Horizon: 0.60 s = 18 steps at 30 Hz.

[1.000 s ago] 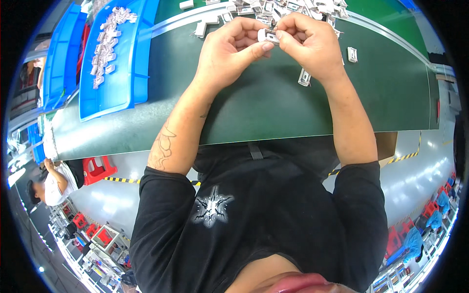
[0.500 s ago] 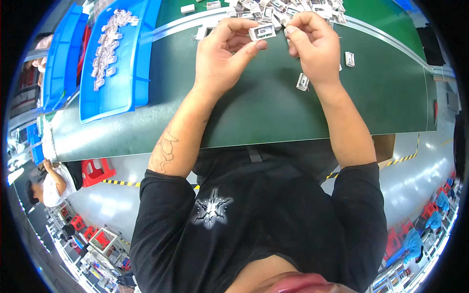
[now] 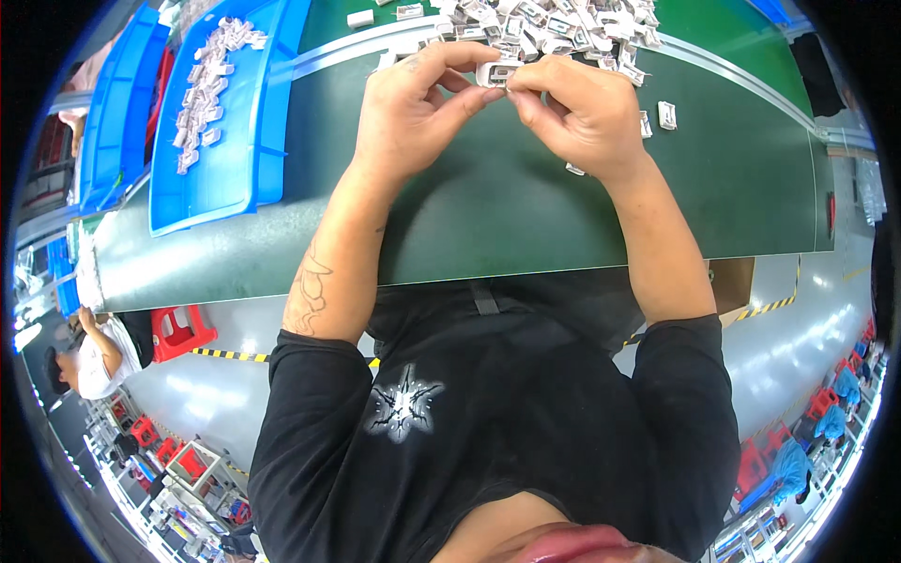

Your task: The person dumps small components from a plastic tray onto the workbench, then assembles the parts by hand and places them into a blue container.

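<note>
A small white rectangular plastic housing [image 3: 488, 75], with a dark slotted centre, is pinched by my left hand [image 3: 408, 111] between thumb and fingers above the green table. My right hand [image 3: 582, 111] is closed in a pinch right at the housing's right end. Whatever sits between its fingertips is hidden or too small to name. Just beyond both hands lies a pile of similar white housings [image 3: 563, 28]. One loose housing [image 3: 667, 115] rests to the right of my right hand, and another [image 3: 574, 170] is partly covered by that hand.
To the left, a blue tray [image 3: 263, 174] holds rows of white housings, with another blue tray [image 3: 113, 122] beyond it. A metal rail [image 3: 723, 80] crosses the green table [image 3: 507, 225] behind my hands. A red stool [image 3: 183, 333] and a seated person [image 3: 103, 357] are at left.
My right hand has moved left and its fingertips have come to the housing in my left hand. The left hand has shifted slightly left and tilted the housing.
</note>
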{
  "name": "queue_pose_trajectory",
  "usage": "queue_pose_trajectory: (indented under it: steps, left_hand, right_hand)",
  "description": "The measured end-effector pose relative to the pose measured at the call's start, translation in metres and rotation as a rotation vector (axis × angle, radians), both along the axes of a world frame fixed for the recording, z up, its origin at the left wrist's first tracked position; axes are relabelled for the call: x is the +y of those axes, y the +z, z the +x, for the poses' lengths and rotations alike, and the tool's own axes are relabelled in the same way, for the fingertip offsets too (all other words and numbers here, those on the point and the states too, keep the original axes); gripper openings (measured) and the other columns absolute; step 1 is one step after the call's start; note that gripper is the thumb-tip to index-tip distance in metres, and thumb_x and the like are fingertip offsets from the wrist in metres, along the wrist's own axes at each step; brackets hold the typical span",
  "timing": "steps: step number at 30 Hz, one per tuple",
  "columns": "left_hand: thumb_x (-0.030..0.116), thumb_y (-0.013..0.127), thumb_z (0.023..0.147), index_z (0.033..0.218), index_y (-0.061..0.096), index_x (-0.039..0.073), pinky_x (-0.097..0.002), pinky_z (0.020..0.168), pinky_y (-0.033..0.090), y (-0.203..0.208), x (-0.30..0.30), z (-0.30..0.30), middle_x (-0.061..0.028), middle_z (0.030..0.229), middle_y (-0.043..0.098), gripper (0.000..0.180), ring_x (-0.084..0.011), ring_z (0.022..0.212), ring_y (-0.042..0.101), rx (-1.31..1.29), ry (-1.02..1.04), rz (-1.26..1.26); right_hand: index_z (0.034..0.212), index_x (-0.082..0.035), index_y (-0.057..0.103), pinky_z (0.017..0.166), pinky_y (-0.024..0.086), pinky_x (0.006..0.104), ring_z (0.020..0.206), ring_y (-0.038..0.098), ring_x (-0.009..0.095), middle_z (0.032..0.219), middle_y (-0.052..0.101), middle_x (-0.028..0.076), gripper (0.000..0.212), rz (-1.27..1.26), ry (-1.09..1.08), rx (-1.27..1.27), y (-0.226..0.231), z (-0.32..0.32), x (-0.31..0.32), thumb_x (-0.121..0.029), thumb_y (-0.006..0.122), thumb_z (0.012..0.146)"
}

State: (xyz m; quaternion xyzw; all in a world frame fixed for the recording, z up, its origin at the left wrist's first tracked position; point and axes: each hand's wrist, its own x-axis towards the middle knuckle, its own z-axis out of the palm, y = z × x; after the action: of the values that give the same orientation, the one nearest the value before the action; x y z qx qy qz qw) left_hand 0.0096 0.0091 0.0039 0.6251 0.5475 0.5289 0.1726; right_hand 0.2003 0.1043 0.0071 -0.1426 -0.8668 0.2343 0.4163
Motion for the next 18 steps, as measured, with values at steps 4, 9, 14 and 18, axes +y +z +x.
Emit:
queue_pose_trajectory:
  steps: [4, 9, 14, 18]
  left_hand:
    - [0.011, 0.085, 0.08, 0.114, 0.072, 0.01, -0.025, 0.065, 0.056, 0.0, 0.0, -0.002, -0.0049, 0.095, 0.075, 0.036, -0.0132, 0.076, 0.072, 0.048, -0.034, 0.005]
    - [0.008, 0.083, 0.084, 0.117, 0.07, 0.006, -0.0251, 0.068, 0.057, -0.002, 0.0, 0.001, -0.0065, 0.096, 0.074, 0.036, -0.0118, 0.079, 0.071, -0.103, -0.099, -0.079]
    - [0.003, 0.077, 0.089, 0.121, 0.064, 0.0, -0.0264, 0.074, 0.058, -0.004, 0.001, -0.001, -0.0083, 0.097, 0.073, 0.034, -0.0131, 0.081, 0.071, -0.475, -0.211, -0.066]
    - [0.012, 0.063, 0.101, 0.138, 0.048, 0.015, -0.0331, 0.068, 0.053, 0.005, 0.005, -0.038, -0.0074, 0.095, 0.072, 0.04, -0.0181, 0.081, 0.069, -1.067, -0.043, 0.363]
  right_hand:
    - [0.092, -0.012, 0.07, 0.056, 0.052, 0.0304, 0.064, 0.067, 0.021, 0.078, 0.069, 0.003, 0.014, -0.039, 0.049, -0.042, 0.002, 0.002, -0.001, -0.005, 0.073, 0.08]
    - [0.09, -0.009, 0.067, 0.053, 0.049, 0.0268, 0.058, 0.064, 0.012, 0.072, 0.067, 0.001, 0.012, -0.101, 0.036, 0.048, 0.0, 0.004, -0.003, -0.003, 0.072, 0.082]
    - [0.093, -0.004, 0.063, 0.056, 0.047, 0.0225, 0.061, 0.06, 0.006, 0.072, 0.066, 0.001, 0.005, -0.3, 0.097, 0.145, -0.007, 0.002, -0.002, -0.004, 0.068, 0.092]
    - [0.098, -0.002, 0.062, 0.066, 0.047, 0.0211, 0.072, 0.058, 0.004, 0.081, 0.064, -0.001, 0.007, -0.606, 0.113, 0.186, -0.009, 0.002, 0.0, -0.005, 0.067, 0.094]
